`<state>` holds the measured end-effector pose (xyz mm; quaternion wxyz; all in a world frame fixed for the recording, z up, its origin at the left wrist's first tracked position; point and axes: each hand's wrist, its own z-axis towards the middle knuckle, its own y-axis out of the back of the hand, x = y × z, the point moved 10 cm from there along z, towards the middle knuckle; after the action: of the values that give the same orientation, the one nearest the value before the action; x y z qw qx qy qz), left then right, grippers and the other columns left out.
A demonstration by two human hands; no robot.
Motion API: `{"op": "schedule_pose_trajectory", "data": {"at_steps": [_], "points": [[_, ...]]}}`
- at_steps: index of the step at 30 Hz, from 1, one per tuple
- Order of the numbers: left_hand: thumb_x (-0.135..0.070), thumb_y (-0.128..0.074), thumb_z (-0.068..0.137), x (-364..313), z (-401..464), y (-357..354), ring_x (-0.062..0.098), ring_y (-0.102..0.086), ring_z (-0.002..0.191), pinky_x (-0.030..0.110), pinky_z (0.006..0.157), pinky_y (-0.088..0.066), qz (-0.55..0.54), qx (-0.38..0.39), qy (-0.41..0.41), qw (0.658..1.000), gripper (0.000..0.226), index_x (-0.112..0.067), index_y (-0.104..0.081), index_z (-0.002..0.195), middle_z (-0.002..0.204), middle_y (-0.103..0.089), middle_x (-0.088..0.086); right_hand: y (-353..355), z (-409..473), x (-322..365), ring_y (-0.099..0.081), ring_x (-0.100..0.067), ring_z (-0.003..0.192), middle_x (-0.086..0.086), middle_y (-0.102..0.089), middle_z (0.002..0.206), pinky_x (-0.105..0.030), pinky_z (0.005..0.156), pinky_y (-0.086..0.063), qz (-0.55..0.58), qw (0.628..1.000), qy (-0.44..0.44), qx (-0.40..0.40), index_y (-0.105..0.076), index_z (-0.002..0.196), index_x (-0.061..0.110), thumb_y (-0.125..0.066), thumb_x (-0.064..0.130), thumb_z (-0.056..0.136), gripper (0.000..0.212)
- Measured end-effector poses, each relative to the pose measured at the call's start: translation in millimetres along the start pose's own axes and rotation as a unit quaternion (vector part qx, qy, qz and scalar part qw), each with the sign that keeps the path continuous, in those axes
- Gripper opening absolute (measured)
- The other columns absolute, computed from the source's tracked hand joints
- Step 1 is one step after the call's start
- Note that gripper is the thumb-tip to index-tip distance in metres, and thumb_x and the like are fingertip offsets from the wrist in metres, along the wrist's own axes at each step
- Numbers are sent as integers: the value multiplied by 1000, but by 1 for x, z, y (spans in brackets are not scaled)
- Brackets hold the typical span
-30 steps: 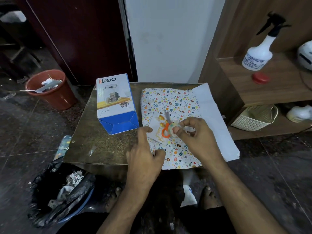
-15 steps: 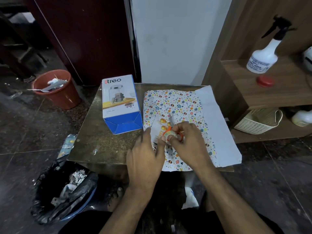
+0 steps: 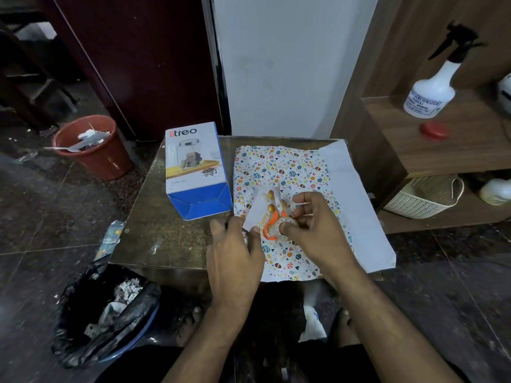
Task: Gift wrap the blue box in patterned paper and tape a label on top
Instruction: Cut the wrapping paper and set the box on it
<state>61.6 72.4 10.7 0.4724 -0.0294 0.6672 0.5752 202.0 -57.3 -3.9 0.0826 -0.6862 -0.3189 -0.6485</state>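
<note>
A small square table (image 3: 154,217) with a speckled brown top stands against a white wall panel. The blue box (image 3: 195,168), smooth printed cardboard reading "treo", stands upright on the table's far left part, its folded blue end flap facing the viewer. Bare tabletop lies open to the left of and in front of the box.

Just to the right of the box, the patterned paper (image 3: 279,167) lies flat, covered in small coloured eggs and hearts. Its plain white underside is turned up along the right, and both its near edge and right edge hang past the table's rim.

On the paper rest a white label card (image 3: 255,210) and orange-handled scissors (image 3: 272,223), blades pointing away. The left hand (image 3: 235,258) lies flat, fingers straight, pressing the paper beside the card's near left corner. The right hand (image 3: 315,228) pinches a small roll of clear tape (image 3: 284,226) over the scissors' handles.

A wooden shelf unit (image 3: 456,150) crowds the table's right side. An orange bucket (image 3: 91,147) and a black-lined bin (image 3: 102,313) stand on the floor to the left.
</note>
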Motion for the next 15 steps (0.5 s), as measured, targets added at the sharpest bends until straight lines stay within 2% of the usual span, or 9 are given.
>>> {"op": "schedule_pose_trajectory", "data": {"at_steps": [1, 4, 9, 11, 13, 15], "points": [[-29, -65, 99, 1, 1, 0, 33, -63, 91, 49, 84, -56, -16, -7, -5, 1000, 25, -10, -65, 117, 115, -45, 7, 2, 1, -3, -67, -16, 94, 1, -63, 103, -32, 81, -60, 24, 1000, -17, -1, -56, 122, 28, -83, 7, 83, 52], [-27, -66, 98, 4, 6, -3, 27, -55, 109, 47, 99, -52, -75, -12, -20, 997, 27, -8, -71, 116, 118, -44, 6, 6, 2, -3, -69, -7, 101, 7, -70, 112, -17, 77, -57, 92, 995, -34, 7, -63, 126, 24, -83, 7, 84, 49], [-31, -69, 98, 11, 9, -13, 22, -49, 122, 49, 109, -44, -139, 28, 15, 990, 33, -17, -71, 127, 118, -46, 2, -1, 4, -2, -73, -13, 105, 2, -77, 113, -26, 84, -60, 170, 984, -36, 43, -66, 128, 19, -80, 3, 87, 47], [-44, -67, 97, 11, 8, -13, 20, -52, 122, 52, 109, -44, -157, 42, 28, 986, 37, -24, -71, 128, 117, -49, -3, 1, 4, -3, -74, -12, 98, -1, -78, 107, -20, 75, -57, 185, 981, -44, 44, -66, 126, 21, -79, 2, 87, 45], [-59, -61, 90, 7, 6, -11, 18, -57, 118, 55, 106, -46, -158, 55, 21, 986, 44, -31, -72, 123, 115, -56, -10, 4, 4, -5, -73, -7, 82, -2, -79, 96, -13, 64, -52, 190, 980, -53, 35, -65, 124, 19, -77, 3, 89, 41], [-62, -63, 87, 3, 5, -12, 11, -60, 113, 54, 105, -47, -160, 69, 12, 985, 42, -35, -73, 118, 113, -60, -15, 8, 4, -5, -72, -3, 75, -2, -79, 92, -11, 60, -50, 176, 983, -52, 19, -64, 123, 17, -75, 4, 91, 37]]}}
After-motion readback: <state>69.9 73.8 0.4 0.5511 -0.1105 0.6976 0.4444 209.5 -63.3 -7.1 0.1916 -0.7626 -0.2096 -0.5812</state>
